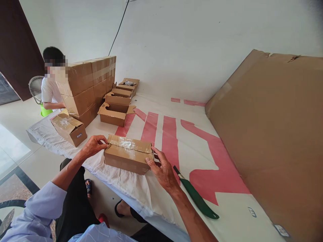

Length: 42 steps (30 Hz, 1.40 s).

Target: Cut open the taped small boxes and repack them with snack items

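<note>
My curled left hand [94, 147] and half-open right hand [163, 170] hold opposite ends of the brown, taped, oblong cardboard box [125, 160] between them, likely stiff, light and best gripped there.

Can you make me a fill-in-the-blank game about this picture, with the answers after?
1. The left hand and right hand touch a rectangular brown cardboard box closed with clear, shiny ____.
2. The long, curved, knife-like object is mostly coloured ____.
3. The white cloth on the table has bold markings coloured ____.
4. The tall stack of brown cardboard cartons stands on the picture's ____ side.

Missing words: tape; green; red; left.
</note>
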Motion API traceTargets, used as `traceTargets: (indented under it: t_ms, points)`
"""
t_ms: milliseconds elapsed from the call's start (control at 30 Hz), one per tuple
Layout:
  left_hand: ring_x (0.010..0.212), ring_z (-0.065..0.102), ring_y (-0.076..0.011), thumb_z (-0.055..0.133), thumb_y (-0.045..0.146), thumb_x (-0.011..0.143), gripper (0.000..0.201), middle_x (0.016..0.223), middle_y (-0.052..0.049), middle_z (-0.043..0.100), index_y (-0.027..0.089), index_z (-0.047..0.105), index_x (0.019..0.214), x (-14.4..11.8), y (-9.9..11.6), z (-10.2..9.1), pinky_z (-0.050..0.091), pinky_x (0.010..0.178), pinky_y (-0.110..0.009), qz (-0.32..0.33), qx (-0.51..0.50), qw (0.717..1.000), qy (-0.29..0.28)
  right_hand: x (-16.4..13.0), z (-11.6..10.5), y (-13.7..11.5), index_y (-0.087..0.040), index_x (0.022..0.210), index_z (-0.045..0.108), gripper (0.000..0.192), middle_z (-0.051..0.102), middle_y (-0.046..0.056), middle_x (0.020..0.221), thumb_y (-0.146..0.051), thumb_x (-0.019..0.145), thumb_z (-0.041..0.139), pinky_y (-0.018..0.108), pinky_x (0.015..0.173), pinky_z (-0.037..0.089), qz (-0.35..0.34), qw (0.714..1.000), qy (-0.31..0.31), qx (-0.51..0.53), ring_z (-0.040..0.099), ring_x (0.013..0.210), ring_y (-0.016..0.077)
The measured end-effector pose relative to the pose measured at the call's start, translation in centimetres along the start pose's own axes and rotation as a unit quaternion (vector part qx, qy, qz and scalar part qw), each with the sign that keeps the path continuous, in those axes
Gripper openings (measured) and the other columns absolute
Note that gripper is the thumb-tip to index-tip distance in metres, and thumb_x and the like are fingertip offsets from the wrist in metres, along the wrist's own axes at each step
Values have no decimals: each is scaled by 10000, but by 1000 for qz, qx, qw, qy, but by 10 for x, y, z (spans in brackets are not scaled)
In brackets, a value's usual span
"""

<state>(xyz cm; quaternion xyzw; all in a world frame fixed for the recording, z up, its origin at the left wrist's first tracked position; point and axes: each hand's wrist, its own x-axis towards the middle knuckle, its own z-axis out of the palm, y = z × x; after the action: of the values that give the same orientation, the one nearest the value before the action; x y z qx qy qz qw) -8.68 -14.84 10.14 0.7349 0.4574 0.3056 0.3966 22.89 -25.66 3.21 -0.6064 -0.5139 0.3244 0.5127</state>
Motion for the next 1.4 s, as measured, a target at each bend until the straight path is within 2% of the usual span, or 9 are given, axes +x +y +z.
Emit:
traceTargets:
  t_ms: [133,267,467,633,833,933,1033,1200,1400]
  points:
    - [758,649,-156,783,369,830,196,921,-63,765,176,783,796,3,-4,-2,507,712,-265,57,25,998,1,0,1,-1,-211,1440,590,779,663,162,1372,-700,841,684,466,908,623,4,1000,7,7,681,1169,319]
    - [899,694,-194,717,336,902,184,1006,-78,753,198,830,854,2,0,-5,547,844,-303,86,66,994,-29,0,2,-4,-200,1453,583,805,663,170,1382,-690,825,698,463,894,629,11,1000,9,15,683,1172,323]
    - [1049,696,-233,648,276,880,201,1106,-61,721,240,842,848,3,2,-6,546,994,-335,77,107,990,-40,-1,1,-7,-213,1463,590,794,674,167,1389,-667,826,724,458,871,643,12,1000,0,28,695,1159,323]
    - [1334,605,-334,700,254,713,230,1352,-92,676,230,864,871,1,-4,1,514,1098,-413,-12,-31,999,-17,-1,1,-4,-229,1465,606,775,678,161,1402,-684,844,702,464,872,646,3,1000,4,31,696,1174,329]
    - [1596,322,-418,794,298,687,281,1606,-138,536,210,879,940,-11,-3,11,541,1019,-435,-65,-225,972,-19,-2,0,-3,-227,1464,606,802,656,176,1454,-728,842,686,469,912,631,-4,999,9,39,694,1190,332]
    - [1613,289,-422,850,408,733,294,1621,-152,521,207,880,945,-9,-7,12,537,1012,-423,-57,-221,973,-21,-3,-17,8,-238,1411,628,705,671,162,1424,-719,895,614,465,947,612,-32,999,26,2,685,1202,313]
    - [1614,294,-408,852,500,753,381,1597,-142,550,225,880,1014,-1,-14,10,523,1058,-437,-32,-193,980,-43,-10,-54,34,-230,1270,685,618,709,165,1303,-707,903,544,505,955,589,-43,987,66,-144,686,1158,332]
    - [1614,314,-356,811,345,765,305,1606,-83,557,267,868,1054,14,-14,6,344,1269,-475,24,-105,991,-80,-39,-120,86,-275,918,679,486,738,177,1043,-709,810,489,573,789,583,92,902,52,-418,682,1100,439]
    - [1496,471,-344,776,250,778,295,1589,-110,532,229,845,1064,18,-5,6,548,1052,-385,53,-134,980,-135,-66,-133,102,-308,921,623,417,747,146,1057,-665,831,427,537,757,575,105,898,20,-428,716,1060,408]
